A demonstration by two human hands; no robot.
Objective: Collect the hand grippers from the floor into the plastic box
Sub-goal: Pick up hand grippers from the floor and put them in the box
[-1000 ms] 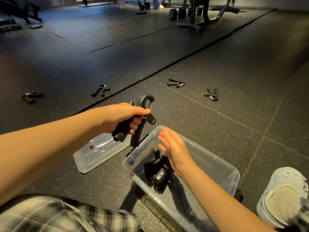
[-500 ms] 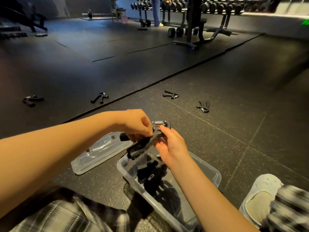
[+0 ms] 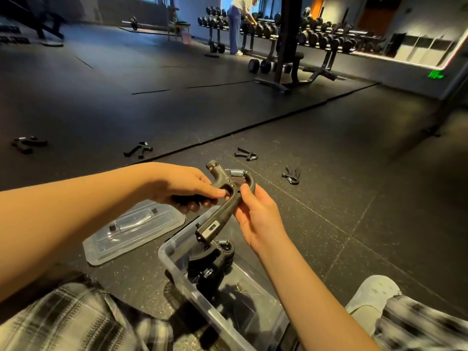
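Far left, 9 o'clock: stray gripper [image 3: 27, 143] on floor. Second stray gripper [image 3: 138, 149] at 10 o'clock. Both untouched. Clear lid [image 3: 134, 231] flat on floor, at 9 o'clock from plastic box [image 3: 174, 269]. Left hand [image 3: 182, 186]: grip clenched round one handle of held gripper [image 3: 228, 198], same as a second ago. Swung since then from upright beside box to tilted above its far corner, free handle pointing 7 o'clock toward stored gripper [image 3: 212, 262] inside. Right hand [image 3: 255, 214]: flat over box before, now raised, grip pinching curved head by spring. Probably a two-handed lowering; not dropped in yet. At 12 and 1 o'clock: third stray gripper [image 3: 245, 154], fourth stray gripper [image 3: 291, 175]. Four left to collect.
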